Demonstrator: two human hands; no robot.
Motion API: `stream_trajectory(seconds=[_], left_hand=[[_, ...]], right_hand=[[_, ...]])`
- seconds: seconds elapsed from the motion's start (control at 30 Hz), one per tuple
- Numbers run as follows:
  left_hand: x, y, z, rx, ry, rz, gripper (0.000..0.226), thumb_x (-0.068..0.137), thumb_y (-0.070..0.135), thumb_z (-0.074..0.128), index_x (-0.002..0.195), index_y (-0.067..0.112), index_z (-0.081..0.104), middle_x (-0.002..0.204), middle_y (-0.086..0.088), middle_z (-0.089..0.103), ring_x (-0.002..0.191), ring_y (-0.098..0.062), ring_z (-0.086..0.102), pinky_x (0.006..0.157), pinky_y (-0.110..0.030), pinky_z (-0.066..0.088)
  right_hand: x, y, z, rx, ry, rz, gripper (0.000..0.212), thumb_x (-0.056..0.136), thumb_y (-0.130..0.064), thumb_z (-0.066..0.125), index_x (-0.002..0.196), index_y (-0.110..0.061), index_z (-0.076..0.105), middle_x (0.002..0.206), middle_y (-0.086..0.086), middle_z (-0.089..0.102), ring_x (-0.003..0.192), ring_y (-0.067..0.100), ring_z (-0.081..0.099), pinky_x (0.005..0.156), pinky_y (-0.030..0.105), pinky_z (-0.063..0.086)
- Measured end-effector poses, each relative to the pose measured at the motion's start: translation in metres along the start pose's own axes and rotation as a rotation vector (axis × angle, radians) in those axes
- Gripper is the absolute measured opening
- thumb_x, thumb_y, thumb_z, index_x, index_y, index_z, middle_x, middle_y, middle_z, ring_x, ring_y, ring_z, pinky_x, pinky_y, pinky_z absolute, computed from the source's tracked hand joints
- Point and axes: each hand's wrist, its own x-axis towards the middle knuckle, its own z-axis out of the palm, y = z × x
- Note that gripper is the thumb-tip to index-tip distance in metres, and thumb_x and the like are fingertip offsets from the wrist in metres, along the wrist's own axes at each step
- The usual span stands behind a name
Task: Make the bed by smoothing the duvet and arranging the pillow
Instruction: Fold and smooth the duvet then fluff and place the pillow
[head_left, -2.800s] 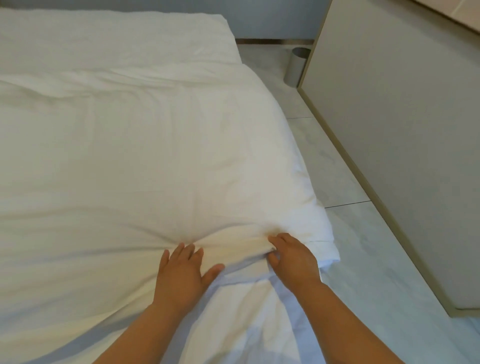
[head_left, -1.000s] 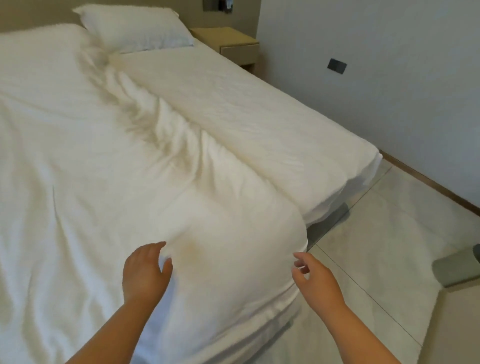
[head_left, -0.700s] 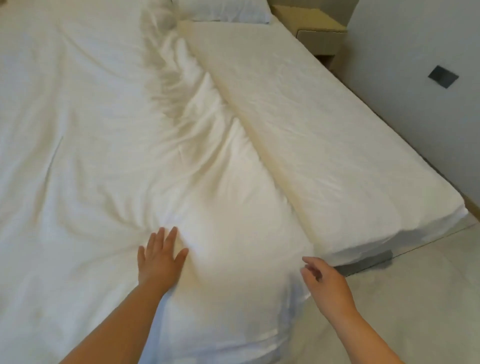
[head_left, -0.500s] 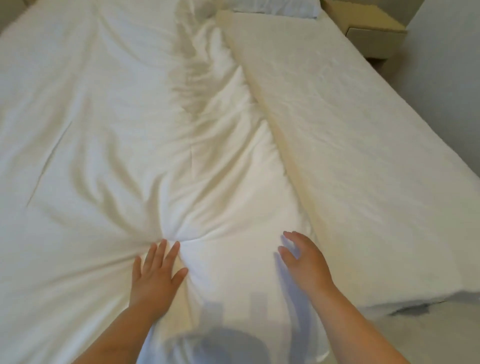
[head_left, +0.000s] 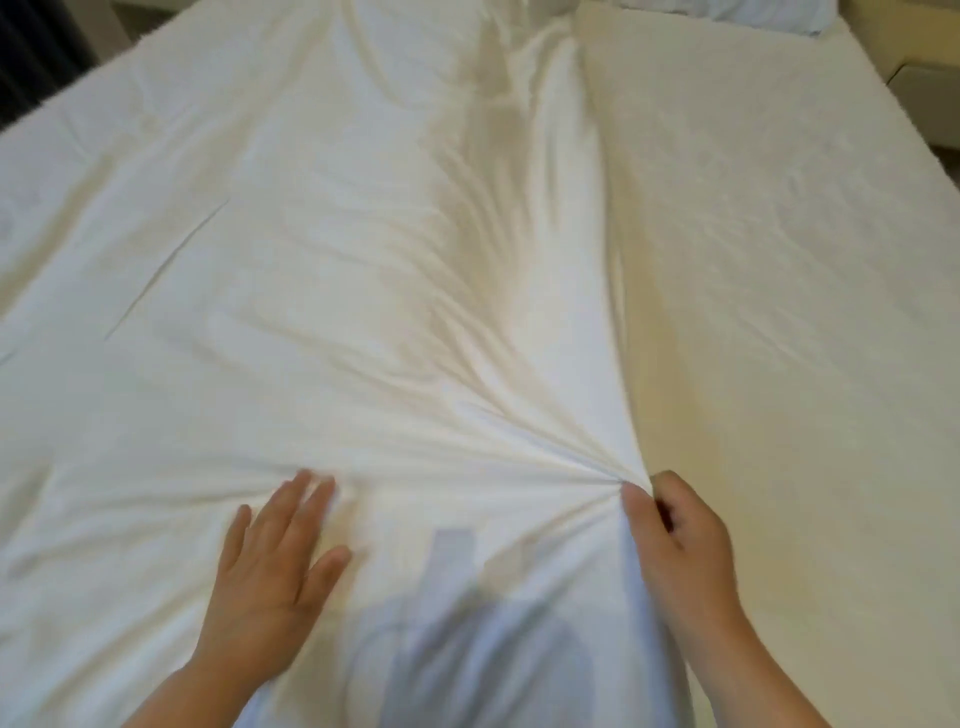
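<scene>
One white duvet (head_left: 322, 270) lies over the left and middle of the bed (head_left: 789, 312), whose right side shows bare, pale and lightly creased. The duvet is rumpled: long folds run down its middle from the far end, and finer creases fan out from a single gathered point at its right edge, near the person. That edge runs from the top centre of the view down to this point. A bluish shadow falls on the cloth between the two arms.

Two hands are at work. The left hand (head_left: 270, 577) rests palm-down on the duvet, fingers straight and slightly spread, thumb out to the side. The right hand (head_left: 680, 540) has its fingers curled and pinches the duvet's edge just where the creases meet, with the thumb against the bunched cloth.

One pillow (head_left: 769, 15) shows, only partly, at the far right corner of the bed, well apart from both hands.
</scene>
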Motion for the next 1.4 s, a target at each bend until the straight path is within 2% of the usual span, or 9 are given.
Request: stream_trajectory(seconds=[0.13,0.33,0.53,0.73,0.9,1.0,1.1,1.2,1.4], left_hand=[[-0.015,0.021,0.02,0.079,0.07,0.046,0.053,0.094,0.057,0.008,0.145,0.041,0.006,0.156,0.019,-0.005,0.141,0.002,-0.012,0.113,-0.021,-0.009],[0.002,0.018,0.042,0.261,-0.023,-0.11,0.06,0.095,0.054,0.004,0.129,0.021,0.042,0.125,-0.014,0.061,0.124,-0.02,0.033,0.108,-0.026,0.004],[-0.003,0.015,0.047,0.179,0.082,-0.167,0.126,0.045,0.082,-0.036,0.146,0.023,0.01,0.157,0.0,0.008,0.145,-0.016,0.005,0.111,-0.03,-0.009],[-0.029,0.023,0.034,0.106,0.092,-0.121,0.108,0.057,0.085,-0.017,0.143,0.022,0.0,0.156,0.001,0.01,0.144,-0.014,0.005,0.112,-0.029,-0.008],[-0.049,0.009,0.041,0.124,0.075,-0.101,0.107,0.05,0.083,-0.031,0.135,0.021,-0.008,0.152,0.007,-0.001,0.138,-0.006,-0.004,0.108,-0.025,-0.015],[-0.045,0.002,0.042,0.191,0.048,-0.082,0.094,0.077,0.074,-0.015,0.145,0.019,0.017,0.15,-0.004,0.025,0.142,-0.015,0.011,0.107,-0.023,-0.012],[-0.045,-0.003,0.044,0.207,0.06,-0.066,0.064,0.094,0.056,0.004,0.132,0.018,0.038,0.131,-0.015,0.056,0.125,-0.021,0.03,0.111,-0.023,-0.008],[-0.045,-0.005,0.045,0.192,0.122,-0.06,0.061,0.094,0.056,0.004,0.132,0.02,0.037,0.13,-0.013,0.057,0.124,-0.02,0.031,0.112,-0.025,-0.008],[-0.063,-0.01,0.051,0.138,0.142,-0.12,0.06,0.095,0.054,0.004,0.131,0.02,0.038,0.13,-0.01,0.058,0.124,-0.019,0.032,0.111,-0.027,-0.002]], right_hand=[[-0.015,0.029,-0.032,0.001,0.037,-0.061,0.037,0.061,-0.053,0.042,0.06,-0.016,0.034,0.042,-0.003,0.028,0.04,0.002,0.031,0.04,0.013,0.024],[-0.001,0.084,0.013,0.072,-0.031,0.27,0.023,0.086,-0.012,0.06,0.075,-0.015,0.041,0.078,0.014,0.05,0.077,0.033,0.057,0.062,0.027,0.042],[-0.052,0.077,-0.015,0.174,-0.319,0.603,0.039,0.077,-0.037,0.07,0.098,-0.015,0.047,0.096,0.008,0.057,0.083,0.018,0.053,0.071,0.029,0.038],[-0.089,0.074,-0.035,0.194,-0.155,0.515,0.013,0.082,-0.017,0.066,0.076,-0.019,0.055,0.071,-0.008,0.058,0.065,0.007,0.054,0.05,0.015,0.042],[-0.093,0.09,-0.006,0.027,-0.093,0.571,0.048,0.081,-0.014,0.067,0.121,-0.003,0.043,0.118,0.02,0.057,0.101,0.032,0.055,0.08,0.032,0.04],[-0.096,0.072,-0.002,-0.222,0.1,0.417,0.077,0.078,-0.015,0.07,0.141,-0.006,0.027,0.141,0.021,0.04,0.13,0.036,0.034,0.103,0.043,0.029],[-0.105,0.057,0.006,-0.45,0.266,-0.152,0.064,0.08,-0.034,0.05,0.138,-0.017,0.028,0.143,0.022,0.032,0.133,0.031,0.022,0.11,0.04,0.014],[-0.113,0.08,0.04,-0.693,-0.111,-0.634,0.048,0.096,-0.045,0.013,0.141,-0.029,0.016,0.153,0.011,0.011,0.145,0.017,0.001,0.116,0.031,-0.001],[-0.101,0.108,0.071,-0.824,-0.344,-0.655,0.054,0.095,-0.046,-0.001,0.145,-0.028,0.005,0.155,-0.005,-0.019,0.144,0.009,-0.015,0.116,0.033,-0.004]])
